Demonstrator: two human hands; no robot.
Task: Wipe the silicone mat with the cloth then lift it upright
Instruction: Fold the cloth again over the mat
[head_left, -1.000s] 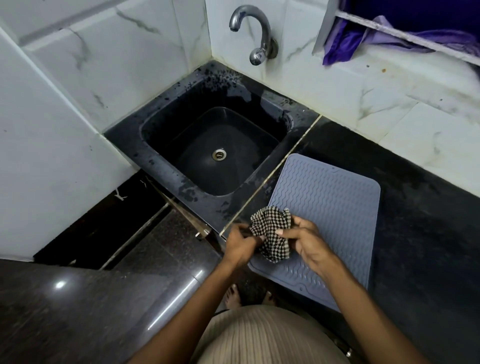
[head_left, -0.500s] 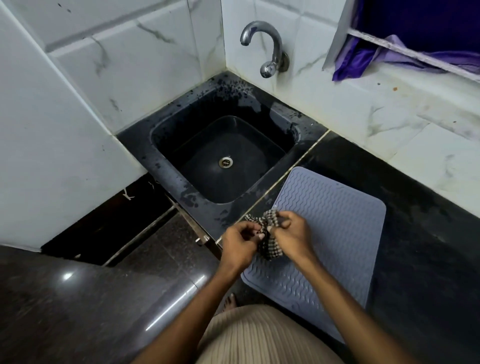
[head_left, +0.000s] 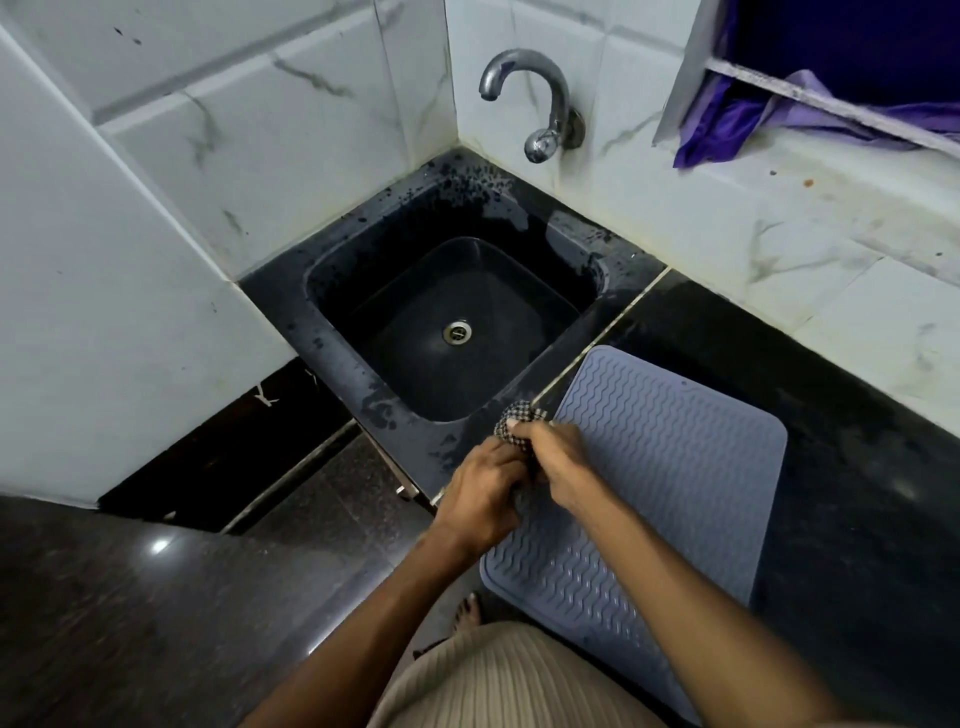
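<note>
A grey-blue silicone mat (head_left: 670, 467) with a wavy ribbed surface lies flat on the black counter, just right of the sink. Over its near left edge both hands hold a small black-and-white checked cloth (head_left: 515, 422), bunched into a wad. My left hand (head_left: 483, 493) grips the cloth from the left and below. My right hand (head_left: 558, 460) pinches it from the right, fingers curled over its top. Most of the cloth is hidden between the two hands.
A black sink (head_left: 452, 322) with a metal drain sits left of the mat, with a curved tap (head_left: 540, 104) on the tiled wall behind. Purple fabric (head_left: 727, 130) hangs at a window ledge at the top right. Black counter (head_left: 857, 493) extends to the right.
The cloth hung loose and spread between the hands; now it is gathered into a tight wad. Both hands have closed together on it. The camera has tilted, shifting the scene down in the view.
</note>
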